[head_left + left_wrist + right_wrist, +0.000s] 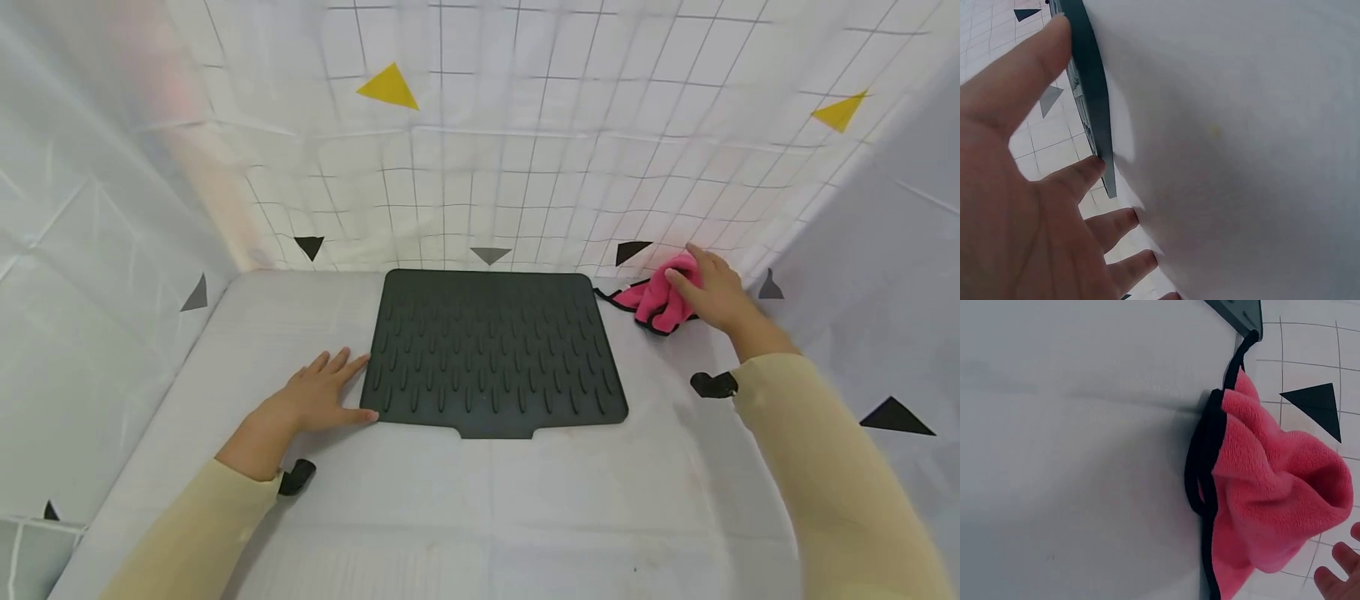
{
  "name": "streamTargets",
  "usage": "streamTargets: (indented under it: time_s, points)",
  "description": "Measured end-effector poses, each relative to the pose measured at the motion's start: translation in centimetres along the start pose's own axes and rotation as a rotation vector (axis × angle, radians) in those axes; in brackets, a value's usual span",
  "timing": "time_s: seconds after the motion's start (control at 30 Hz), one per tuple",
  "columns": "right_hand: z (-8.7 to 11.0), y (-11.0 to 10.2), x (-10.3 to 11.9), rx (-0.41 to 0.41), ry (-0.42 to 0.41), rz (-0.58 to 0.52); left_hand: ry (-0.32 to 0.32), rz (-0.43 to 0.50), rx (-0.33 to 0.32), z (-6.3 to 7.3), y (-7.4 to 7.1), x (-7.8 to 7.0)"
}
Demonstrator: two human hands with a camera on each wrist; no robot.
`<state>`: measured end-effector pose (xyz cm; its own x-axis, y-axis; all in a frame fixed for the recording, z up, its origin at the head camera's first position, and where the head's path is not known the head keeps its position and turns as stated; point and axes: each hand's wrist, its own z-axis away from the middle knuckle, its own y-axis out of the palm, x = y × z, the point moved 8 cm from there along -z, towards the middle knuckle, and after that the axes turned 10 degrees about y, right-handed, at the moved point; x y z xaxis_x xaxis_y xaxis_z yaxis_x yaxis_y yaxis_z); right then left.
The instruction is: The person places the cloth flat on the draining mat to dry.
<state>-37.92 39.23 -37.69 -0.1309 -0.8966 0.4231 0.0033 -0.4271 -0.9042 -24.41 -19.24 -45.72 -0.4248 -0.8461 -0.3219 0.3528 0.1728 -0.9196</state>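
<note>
A dark grey ridged mat (pixel 495 350) lies flat on the white surface, a short tab at its near edge. My left hand (pixel 311 398) is at its near left corner with fingers spread. In the left wrist view, its thumb and index finger touch the side of the mat (pixel 1092 81), while other fingertips rest on the white sheet. A crumpled pink cloth (pixel 671 292) with black edging lies right of the mat's far corner. My right hand (pixel 716 292) is over its right side. The right wrist view shows those fingertips (pixel 1329 581) just apart from the cloth (pixel 1272 487).
A white sheet (pixel 570 508) covers the work surface. Behind it rises a gridded white wall (pixel 487 167) with yellow, black and grey triangles. Plain white sheeting (pixel 90 275) hangs on the left, and a similar side wall (pixel 885 275) stands close to the right arm.
</note>
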Motion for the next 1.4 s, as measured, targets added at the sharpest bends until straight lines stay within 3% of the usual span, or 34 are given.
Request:
streamTargets:
  time_s: [0.23, 0.53, 0.83, 1.13, 1.4]
  points:
    - [-1.1, -0.5, 0.3, -0.158, 0.067, -0.130, -0.002, 0.005, -0.006, -0.3, 0.1, 0.3]
    - [-2.1, 0.4, -0.9, -0.272, 0.148, -0.258, -0.007, -0.001, 0.006, 0.0, -0.3, -0.3]
    - [-2.3, 1.5, -2.5, -0.207, 0.281, -0.324, -0.005, -0.008, 0.009, 0.1, -0.3, -0.4]
    - [-1.9, 1.0, -3.2, -0.345, 0.267, -0.352, -0.006, -0.005, 0.005, 0.2, -0.4, -0.2]
    - [-1.0, 0.3, -2.8, -0.386, 0.239, -0.431, -0.012, 0.008, 0.007, 0.2, -0.3, -0.2]
